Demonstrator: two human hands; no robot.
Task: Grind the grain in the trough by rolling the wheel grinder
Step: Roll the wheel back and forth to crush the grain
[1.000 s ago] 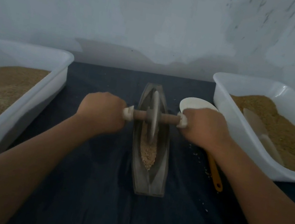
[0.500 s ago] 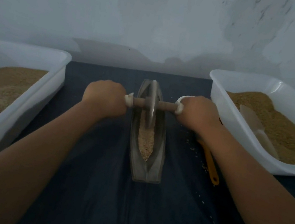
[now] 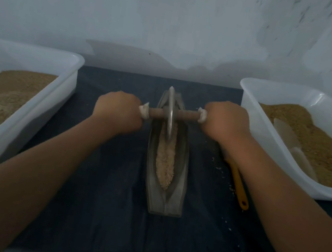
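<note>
L hand (image 3: 118,113) & R hand (image 3: 225,123) each curl round one end of the brown wooden axle of the grey metal-disc wheel grinder (image 3: 170,113). Disc stands toward far end of long grey boat-shaped trough (image 3: 179,172), in pale crushed grain (image 3: 166,159). Judged heavy, rigid, tippy on its thin rim: hold both axle ends evenly. L white plastic tub (image 3: 65,86) & R white plastic tub (image 3: 250,109) hold brown grain; R also has a pale scoop (image 3: 286,131).

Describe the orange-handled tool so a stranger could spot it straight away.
Find the white tub on the right of the dark cloth. On the cloth between that tub and the grey trough lies the orange-handled tool, its head hidden under the person's right arm. It is the only bright orange thing there; the pale scoop lies inside the tub.
</note>
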